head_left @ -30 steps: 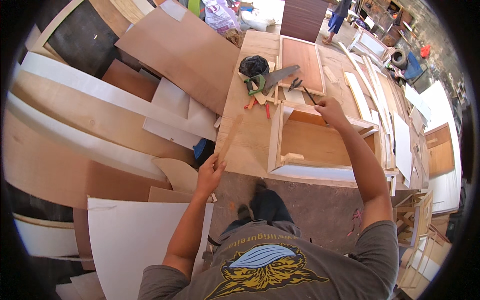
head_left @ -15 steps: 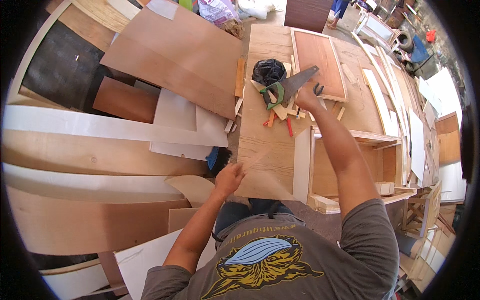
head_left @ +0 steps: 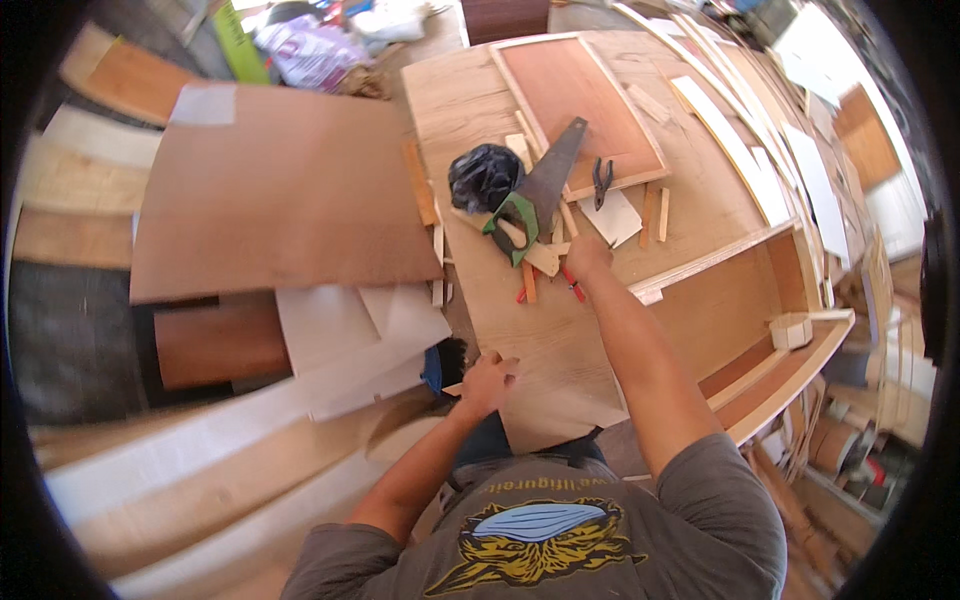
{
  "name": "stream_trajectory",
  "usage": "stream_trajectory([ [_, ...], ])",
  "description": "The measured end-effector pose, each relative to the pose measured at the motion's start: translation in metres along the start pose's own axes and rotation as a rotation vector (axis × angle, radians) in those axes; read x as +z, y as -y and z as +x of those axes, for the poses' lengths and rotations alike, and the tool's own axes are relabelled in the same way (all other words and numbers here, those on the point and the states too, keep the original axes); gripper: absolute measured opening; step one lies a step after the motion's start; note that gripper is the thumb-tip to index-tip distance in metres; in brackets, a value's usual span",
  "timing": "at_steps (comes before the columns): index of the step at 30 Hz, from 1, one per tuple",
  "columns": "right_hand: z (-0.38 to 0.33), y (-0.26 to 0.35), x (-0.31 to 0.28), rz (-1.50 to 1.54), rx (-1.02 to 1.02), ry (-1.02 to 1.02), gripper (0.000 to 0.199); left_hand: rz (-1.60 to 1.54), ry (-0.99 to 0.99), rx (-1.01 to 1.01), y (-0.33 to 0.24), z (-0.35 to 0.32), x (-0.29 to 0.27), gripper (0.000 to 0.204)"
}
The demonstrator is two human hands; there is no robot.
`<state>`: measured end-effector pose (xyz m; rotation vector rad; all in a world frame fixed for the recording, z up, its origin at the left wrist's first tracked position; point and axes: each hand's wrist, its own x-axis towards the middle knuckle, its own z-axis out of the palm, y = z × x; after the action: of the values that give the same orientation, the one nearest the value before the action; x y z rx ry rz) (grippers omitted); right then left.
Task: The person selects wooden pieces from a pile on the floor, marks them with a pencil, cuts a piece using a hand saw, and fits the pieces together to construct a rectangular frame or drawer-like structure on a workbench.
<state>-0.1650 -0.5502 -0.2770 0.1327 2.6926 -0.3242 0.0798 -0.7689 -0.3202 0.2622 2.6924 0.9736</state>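
Observation:
My left hand is closed at the near left edge of the plywood-topped table. The pale end of a thin wooden strip shows beside it. Farther forward, my right hand curls down among wood offcuts, next to a thin stick; what its fingers hold is hidden. Just beyond lies a handsaw with a green and black handle, on top of wood scraps. A red-handled tool shows partly beneath. Dark pliers rest by a framed wooden panel.
A black plastic bag sits left of the saw. At right stands an open wooden box frame with a small block on it. Brown sheet board and a blue brush are at left. Long strips line the far right.
My view has turned, so the table appears farther left. My right hand has drawn back from beside the pliers to nearer the red-handled tool. The strip at my left hand has swung round.

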Motion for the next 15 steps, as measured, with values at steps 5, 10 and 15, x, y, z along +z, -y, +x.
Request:
stream_trajectory([
  [5, 0.018, 0.044, 0.035, 0.119, -0.288, -0.218, 0.029, 0.160, 0.213, 0.235, 0.020, 0.041, -0.002, 0.028],
  [10, 0.027, 0.093, 0.079, -0.007, -0.275, -0.423, 0.033, 0.205, 0.408, 0.371, 0.031, 0.058, -0.012, 0.036],
  [15, 0.035, 0.109, 0.083, -0.030, -0.216, -0.355, 0.036, 0.217, 0.453, 0.478, 0.053, 0.055, -0.006, 0.036],
])
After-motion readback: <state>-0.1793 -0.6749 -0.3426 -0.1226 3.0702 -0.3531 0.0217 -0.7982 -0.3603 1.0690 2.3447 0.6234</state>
